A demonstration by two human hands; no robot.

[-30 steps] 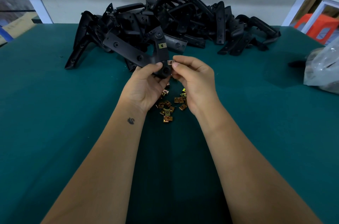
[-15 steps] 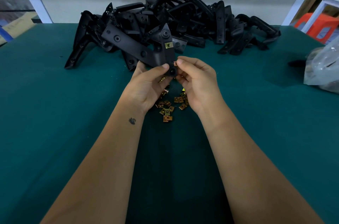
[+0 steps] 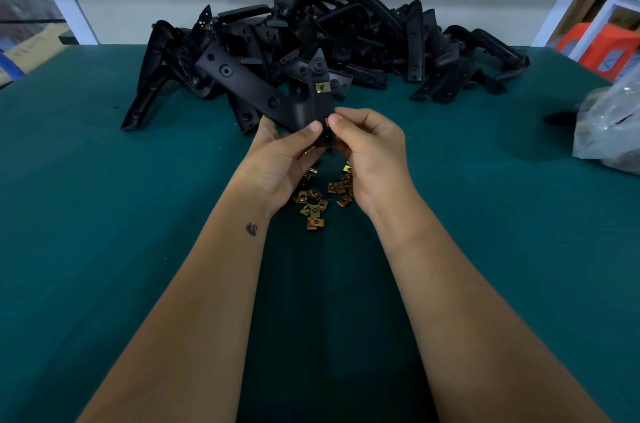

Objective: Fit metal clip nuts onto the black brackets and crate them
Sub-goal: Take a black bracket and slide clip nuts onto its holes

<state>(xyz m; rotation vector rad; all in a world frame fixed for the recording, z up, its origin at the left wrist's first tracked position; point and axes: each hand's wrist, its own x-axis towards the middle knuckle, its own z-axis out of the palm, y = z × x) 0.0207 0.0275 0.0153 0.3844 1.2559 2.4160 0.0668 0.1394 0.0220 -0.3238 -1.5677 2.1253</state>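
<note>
My left hand grips an L-shaped black bracket by its corner, above the table. One brass clip nut sits fitted on the bracket's short upright arm. My right hand pinches a second clip nut between thumb and forefinger, pressed against the bracket's right edge just below the first; most of this nut is hidden by my fingertips. Several loose clip nuts lie on the green mat under my hands.
A big heap of black brackets fills the back of the green table against a white wall. A clear plastic bag lies at the right edge. An orange stool stands beyond the table. No crate is in view.
The bracket has swung up, its short arm now more upright. My right hand brought its clip nut against the bracket's right edge beside my left thumb.
</note>
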